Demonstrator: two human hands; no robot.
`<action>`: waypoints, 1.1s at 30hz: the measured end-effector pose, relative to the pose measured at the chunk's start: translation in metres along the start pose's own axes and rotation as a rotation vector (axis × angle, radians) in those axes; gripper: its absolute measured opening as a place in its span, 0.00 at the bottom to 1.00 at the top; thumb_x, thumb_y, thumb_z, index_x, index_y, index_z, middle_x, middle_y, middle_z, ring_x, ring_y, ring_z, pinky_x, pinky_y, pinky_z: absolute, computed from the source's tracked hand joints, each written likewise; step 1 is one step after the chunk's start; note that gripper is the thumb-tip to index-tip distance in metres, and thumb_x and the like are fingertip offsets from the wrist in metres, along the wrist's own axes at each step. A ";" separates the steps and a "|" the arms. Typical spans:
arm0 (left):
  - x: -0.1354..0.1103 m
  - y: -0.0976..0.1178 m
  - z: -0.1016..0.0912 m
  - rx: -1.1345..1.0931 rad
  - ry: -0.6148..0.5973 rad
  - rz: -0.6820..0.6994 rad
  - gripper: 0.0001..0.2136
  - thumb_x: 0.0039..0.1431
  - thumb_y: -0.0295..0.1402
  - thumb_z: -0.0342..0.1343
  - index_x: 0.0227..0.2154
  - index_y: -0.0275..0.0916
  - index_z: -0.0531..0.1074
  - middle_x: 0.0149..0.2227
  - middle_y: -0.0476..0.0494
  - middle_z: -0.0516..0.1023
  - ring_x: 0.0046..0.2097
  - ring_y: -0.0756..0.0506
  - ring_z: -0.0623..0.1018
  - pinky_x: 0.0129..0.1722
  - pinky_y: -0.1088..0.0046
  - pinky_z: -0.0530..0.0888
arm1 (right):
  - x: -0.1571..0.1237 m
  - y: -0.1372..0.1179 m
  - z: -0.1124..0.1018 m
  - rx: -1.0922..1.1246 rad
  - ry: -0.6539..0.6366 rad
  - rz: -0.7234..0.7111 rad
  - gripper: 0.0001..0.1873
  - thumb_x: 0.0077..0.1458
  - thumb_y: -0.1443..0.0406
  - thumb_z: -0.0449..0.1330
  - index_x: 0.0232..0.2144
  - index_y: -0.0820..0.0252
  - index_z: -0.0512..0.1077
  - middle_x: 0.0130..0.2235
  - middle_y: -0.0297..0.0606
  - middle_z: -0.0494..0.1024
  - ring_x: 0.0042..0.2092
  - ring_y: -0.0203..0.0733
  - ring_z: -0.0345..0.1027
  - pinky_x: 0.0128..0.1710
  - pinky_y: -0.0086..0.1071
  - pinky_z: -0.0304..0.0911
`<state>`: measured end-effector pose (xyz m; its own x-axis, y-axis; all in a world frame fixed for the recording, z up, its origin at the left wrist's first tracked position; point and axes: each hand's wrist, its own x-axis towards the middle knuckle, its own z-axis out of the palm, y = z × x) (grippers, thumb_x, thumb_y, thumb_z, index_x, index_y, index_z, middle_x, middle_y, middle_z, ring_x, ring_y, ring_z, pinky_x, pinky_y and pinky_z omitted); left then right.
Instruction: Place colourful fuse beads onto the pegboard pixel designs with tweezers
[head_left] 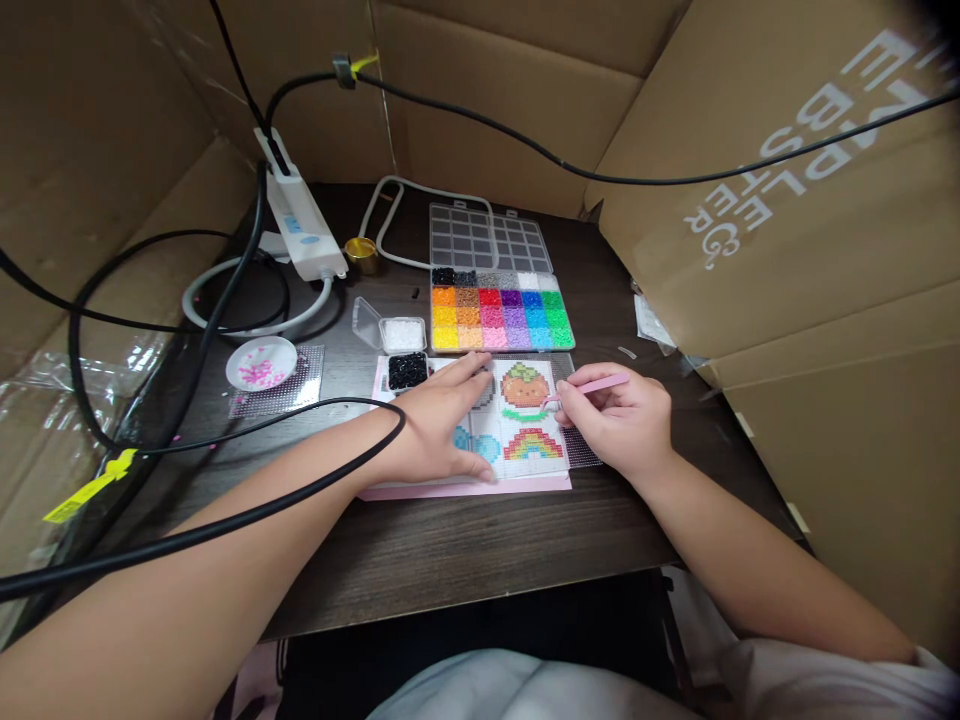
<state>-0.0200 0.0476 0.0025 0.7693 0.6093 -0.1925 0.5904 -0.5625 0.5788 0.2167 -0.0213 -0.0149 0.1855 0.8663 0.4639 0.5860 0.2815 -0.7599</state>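
Note:
My left hand lies spread over the left part of a printed bead pattern sheet, thumb and fingers apart, covering some of its pictures. In my right hand I pinch pink tweezers, whose tips reach the sheet by a green patch below an orange, fruit-like figure. A rainbow picture shows lower down. Part of a clear pegboard sticks out at the sheet's right edge. Whether the tweezer tips hold a bead is too small to tell.
Behind the sheet stands an opened, sectioned box of coloured beads. Small boxes hold white beads and black beads. A white dish of pink beads sits left. A black cable crosses above my left forearm; a power strip stands behind.

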 end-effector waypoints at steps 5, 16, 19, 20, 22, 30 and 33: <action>0.000 -0.001 0.000 -0.001 0.010 0.005 0.55 0.41 0.53 0.72 0.67 0.28 0.56 0.73 0.27 0.42 0.73 0.30 0.47 0.71 0.56 0.53 | 0.000 -0.001 -0.001 0.002 0.000 -0.007 0.05 0.52 0.67 0.67 0.27 0.58 0.75 0.23 0.33 0.80 0.22 0.41 0.76 0.22 0.30 0.73; 0.000 -0.004 0.003 0.017 0.037 0.042 0.54 0.42 0.56 0.71 0.67 0.31 0.57 0.73 0.27 0.44 0.73 0.31 0.48 0.70 0.56 0.54 | 0.001 -0.004 -0.001 0.016 0.000 -0.010 0.05 0.52 0.67 0.66 0.26 0.57 0.74 0.21 0.32 0.79 0.22 0.41 0.77 0.22 0.29 0.73; 0.000 -0.004 0.003 0.022 0.028 0.035 0.54 0.42 0.56 0.71 0.67 0.30 0.57 0.73 0.26 0.44 0.73 0.31 0.48 0.70 0.56 0.54 | 0.002 -0.006 -0.001 0.011 -0.009 -0.013 0.05 0.53 0.67 0.66 0.26 0.57 0.74 0.20 0.31 0.78 0.21 0.41 0.77 0.21 0.29 0.73; 0.000 -0.004 0.003 0.019 0.029 0.038 0.54 0.42 0.57 0.70 0.67 0.31 0.57 0.73 0.27 0.44 0.73 0.31 0.48 0.70 0.56 0.54 | 0.002 -0.006 -0.001 0.006 -0.010 -0.011 0.05 0.53 0.67 0.66 0.26 0.56 0.74 0.20 0.31 0.78 0.21 0.41 0.77 0.21 0.29 0.73; 0.000 -0.004 0.003 0.006 0.036 0.047 0.54 0.42 0.57 0.70 0.67 0.34 0.58 0.73 0.28 0.44 0.73 0.31 0.48 0.70 0.55 0.54 | 0.002 -0.006 -0.001 -0.003 -0.008 -0.004 0.05 0.53 0.66 0.66 0.26 0.56 0.74 0.20 0.31 0.79 0.21 0.41 0.77 0.21 0.30 0.73; -0.001 -0.005 0.003 -0.018 0.034 0.037 0.53 0.42 0.57 0.70 0.67 0.34 0.57 0.73 0.30 0.45 0.73 0.30 0.48 0.70 0.56 0.54 | 0.001 -0.005 -0.001 0.016 -0.013 -0.015 0.05 0.53 0.67 0.66 0.27 0.56 0.74 0.20 0.31 0.79 0.21 0.41 0.77 0.21 0.29 0.73; -0.001 -0.004 0.002 -0.007 0.028 0.032 0.54 0.42 0.56 0.70 0.68 0.33 0.57 0.73 0.29 0.45 0.73 0.31 0.47 0.71 0.56 0.53 | 0.001 -0.005 -0.001 0.014 -0.013 -0.025 0.04 0.53 0.68 0.66 0.27 0.56 0.74 0.20 0.31 0.79 0.21 0.42 0.77 0.21 0.29 0.73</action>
<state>-0.0226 0.0477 -0.0014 0.7805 0.6065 -0.1516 0.5638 -0.5782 0.5897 0.2146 -0.0221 -0.0101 0.1604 0.8643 0.4767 0.5788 0.3089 -0.7547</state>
